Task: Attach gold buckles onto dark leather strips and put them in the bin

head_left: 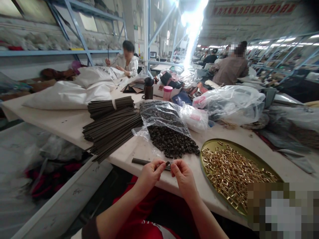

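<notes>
My left hand (155, 171) pinches a small dark piece (167, 163) between thumb and fingers at the table's front edge. Close beside it, my right hand (179, 168) has thumb and fingers pressed together at the right end of that piece; what lies between them is too small to name. Dark strips (141, 161) lie on the table just behind my left hand. Beyond both hands, many small dark loops (171, 141) spill from a clear plastic bag (164, 114). To the right, an oval gold tray (204, 146) holds many small gold metal rings (231, 169).
Bundles of long dark strips (112, 126) lie left on the table (72, 127). Farther back stand a dark bottle (149, 88) and a pink-lidded jar (167, 93), near plastic bags (230, 101). White sacks (72, 94) rest at the left. People sit beyond. A pixelated patch covers the lower right.
</notes>
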`<state>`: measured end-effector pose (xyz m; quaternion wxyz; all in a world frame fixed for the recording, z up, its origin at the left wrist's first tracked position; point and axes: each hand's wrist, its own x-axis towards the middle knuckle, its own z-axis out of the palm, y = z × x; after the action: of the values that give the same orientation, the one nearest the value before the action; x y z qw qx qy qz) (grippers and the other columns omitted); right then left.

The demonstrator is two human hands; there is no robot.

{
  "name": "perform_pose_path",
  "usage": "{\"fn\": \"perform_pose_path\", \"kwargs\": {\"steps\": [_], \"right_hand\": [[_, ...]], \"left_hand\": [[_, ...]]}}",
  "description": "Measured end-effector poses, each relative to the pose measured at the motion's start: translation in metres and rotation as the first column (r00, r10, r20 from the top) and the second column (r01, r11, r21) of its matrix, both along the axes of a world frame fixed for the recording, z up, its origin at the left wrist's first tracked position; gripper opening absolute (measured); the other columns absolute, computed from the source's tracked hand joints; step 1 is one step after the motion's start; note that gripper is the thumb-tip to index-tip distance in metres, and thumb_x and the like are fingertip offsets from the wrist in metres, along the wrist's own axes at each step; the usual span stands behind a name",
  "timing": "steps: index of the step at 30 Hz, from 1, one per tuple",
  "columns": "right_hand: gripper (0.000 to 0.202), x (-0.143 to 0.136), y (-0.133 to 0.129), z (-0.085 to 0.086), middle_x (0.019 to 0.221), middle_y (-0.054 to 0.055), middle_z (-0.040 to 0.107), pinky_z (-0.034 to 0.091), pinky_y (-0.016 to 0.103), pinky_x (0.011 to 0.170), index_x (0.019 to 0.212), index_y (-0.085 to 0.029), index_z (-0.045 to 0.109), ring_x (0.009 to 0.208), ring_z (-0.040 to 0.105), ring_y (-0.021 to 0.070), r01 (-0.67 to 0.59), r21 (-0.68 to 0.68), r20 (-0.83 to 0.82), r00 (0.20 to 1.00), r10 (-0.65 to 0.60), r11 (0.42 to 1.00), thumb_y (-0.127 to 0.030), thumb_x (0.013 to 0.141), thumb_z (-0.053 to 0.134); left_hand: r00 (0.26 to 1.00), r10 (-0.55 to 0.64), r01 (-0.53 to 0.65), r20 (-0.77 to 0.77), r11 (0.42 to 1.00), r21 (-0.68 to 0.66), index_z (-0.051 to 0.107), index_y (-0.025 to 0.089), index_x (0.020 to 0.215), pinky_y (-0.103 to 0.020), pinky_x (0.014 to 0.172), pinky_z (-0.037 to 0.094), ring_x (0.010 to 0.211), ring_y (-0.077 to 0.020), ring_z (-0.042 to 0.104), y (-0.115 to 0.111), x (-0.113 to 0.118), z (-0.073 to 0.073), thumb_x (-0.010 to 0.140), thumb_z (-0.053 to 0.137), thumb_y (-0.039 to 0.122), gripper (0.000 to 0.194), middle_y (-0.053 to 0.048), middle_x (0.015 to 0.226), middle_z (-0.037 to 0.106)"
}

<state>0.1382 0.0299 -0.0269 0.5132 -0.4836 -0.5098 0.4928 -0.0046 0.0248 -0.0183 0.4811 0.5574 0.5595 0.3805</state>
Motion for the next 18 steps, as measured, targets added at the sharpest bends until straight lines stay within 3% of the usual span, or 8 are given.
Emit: {"fn": "perform_pose_path", "kwargs": {"steps": [5,10,15,18], "right_hand": [[0.024,-0.001,-0.004,-0.007,0.068,-0.001,0.055,0.044,0.026,0.061,0.076,-0.017,0.054,0.06,0.051,0.0111,0.047,0.028,0.05,0.998,-0.048,0.999,-0.042,0.077,0.056],[0.023,-0.004,-0.01,-0.015,0.075,0.0,0.059,0.047,0.028,0.066,0.086,-0.018,0.054,0.069,0.056,0.0139,0.069,0.0,0.069,0.995,-0.068,0.998,-0.035,0.073,0.062],[0.02,-0.006,-0.015,-0.016,0.078,0.002,0.061,0.047,0.03,0.068,0.084,-0.018,0.056,0.072,0.057,0.0151,0.048,0.005,0.06,0.997,-0.048,0.999,-0.034,0.074,0.061],[0.018,-0.006,-0.02,-0.01,0.079,0.002,0.058,0.046,0.03,0.071,0.083,-0.019,0.057,0.075,0.055,0.0154,0.06,0.066,0.091,0.994,-0.066,0.996,-0.034,0.074,0.061]], "left_hand": [[0.997,-0.081,0.081,0.017,0.997,-0.013,0.061,0.014,0.084,-0.02,0.048,0.031,0.049,-0.0081,0.039,-0.002,0.002,0.001,0.082,0.045,0.048,0.037,0.005,0.058,0.048],[0.993,-0.101,0.103,-0.063,0.994,0.035,0.062,0.015,0.083,-0.023,0.06,0.037,0.065,-0.0131,0.05,-0.006,0.003,0.001,0.083,0.046,0.041,0.031,0.0,0.068,0.058],[0.996,-0.08,0.079,0.032,0.996,0.037,0.049,0.015,0.105,-0.023,0.059,0.04,0.06,-0.011,0.051,-0.012,0.005,-0.004,0.08,0.043,0.02,0.026,0.002,0.071,0.057],[0.993,-0.082,0.079,0.088,0.996,0.036,0.044,0.017,0.104,-0.022,0.061,0.04,0.062,-0.0106,0.052,-0.016,0.005,-0.004,0.077,0.041,0.012,0.027,0.002,0.072,0.057]]}}
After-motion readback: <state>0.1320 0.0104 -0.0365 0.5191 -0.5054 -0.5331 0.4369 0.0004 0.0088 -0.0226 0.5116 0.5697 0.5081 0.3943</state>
